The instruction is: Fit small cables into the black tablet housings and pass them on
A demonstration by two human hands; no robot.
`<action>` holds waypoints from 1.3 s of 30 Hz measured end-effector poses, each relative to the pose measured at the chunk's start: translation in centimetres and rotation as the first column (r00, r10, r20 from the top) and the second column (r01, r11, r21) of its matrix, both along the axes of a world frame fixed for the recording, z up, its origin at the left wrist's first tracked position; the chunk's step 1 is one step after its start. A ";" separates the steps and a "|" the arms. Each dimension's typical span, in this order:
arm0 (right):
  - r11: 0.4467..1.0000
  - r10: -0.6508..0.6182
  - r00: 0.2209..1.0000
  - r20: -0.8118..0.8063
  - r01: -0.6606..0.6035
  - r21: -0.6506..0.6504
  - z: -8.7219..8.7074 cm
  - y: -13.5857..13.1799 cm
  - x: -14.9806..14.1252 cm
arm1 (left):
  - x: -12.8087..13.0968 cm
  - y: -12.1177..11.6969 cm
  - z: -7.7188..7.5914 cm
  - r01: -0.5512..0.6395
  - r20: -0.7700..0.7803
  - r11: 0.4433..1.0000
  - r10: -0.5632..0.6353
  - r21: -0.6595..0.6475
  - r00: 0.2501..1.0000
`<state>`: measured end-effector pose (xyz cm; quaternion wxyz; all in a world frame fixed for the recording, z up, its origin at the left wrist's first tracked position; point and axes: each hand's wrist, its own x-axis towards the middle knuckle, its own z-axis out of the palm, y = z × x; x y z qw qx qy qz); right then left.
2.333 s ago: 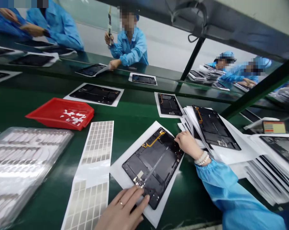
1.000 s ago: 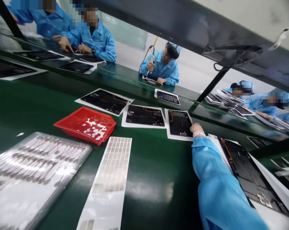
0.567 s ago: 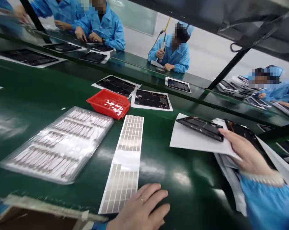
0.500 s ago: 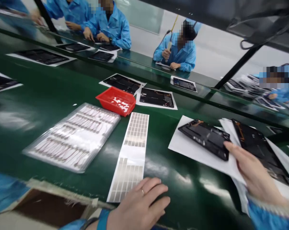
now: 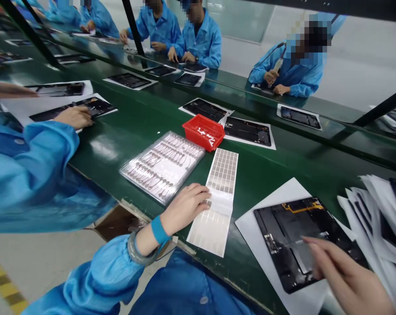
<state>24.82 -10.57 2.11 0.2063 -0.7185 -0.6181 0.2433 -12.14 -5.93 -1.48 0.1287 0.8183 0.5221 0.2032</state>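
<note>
My left hand (image 5: 187, 205) is at the left edge of a long white sheet of small grey stickers (image 5: 222, 175), its fingertips bent together on the sheet beside a grey sticker. My right hand (image 5: 348, 271) is over a black tablet back housing (image 5: 283, 227) with an orange flex cable. Thumb and forefinger are drawn together above the housing; what is between them, if anything, is too small to tell. The housing lies on white paper (image 5: 253, 223). Left of the sticker sheet, a clear tray (image 5: 165, 166) holds rows of small parts with thin wires.
A red bin (image 5: 202, 131) with white scraps stands behind the tray. Beyond it lie tablet housings (image 5: 248, 131) on paper. Papers and housings (image 5: 378, 214) are stacked at the right. A co-worker's arm (image 5: 50, 140) is at the left; other people sit across the green bench.
My view has swung left and the co-worker beside me now shows. My right hand's housing now lies flat on its paper. My left hand has moved up along the sticker sheet, its fingers bent together.
</note>
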 end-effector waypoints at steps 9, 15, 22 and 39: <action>0.637 0.719 0.623 0.308 -0.768 0.068 1.6 6.4 -16.4 | 0.6 0.5 0.0 -0.021 -0.041 0.999 0.022 0.026 0.999; 0.613 0.734 0.527 0.428 -0.786 -0.084 0.7 9.0 -19.7 | 0.6 0.8 -0.1 0.022 -0.132 0.998 -0.014 0.058 0.991; 0.551 0.776 0.470 0.420 -0.830 -0.090 0.6 9.8 -19.3 | 0.6 1.2 -0.1 0.029 -0.151 0.997 -0.019 0.067 0.988; 0.932 0.329 0.908 -0.260 -0.357 -0.067 3.3 6.2 -3.9 | 4.5 -1.1 2.9 0.316 -0.084 0.934 -0.306 0.168 0.948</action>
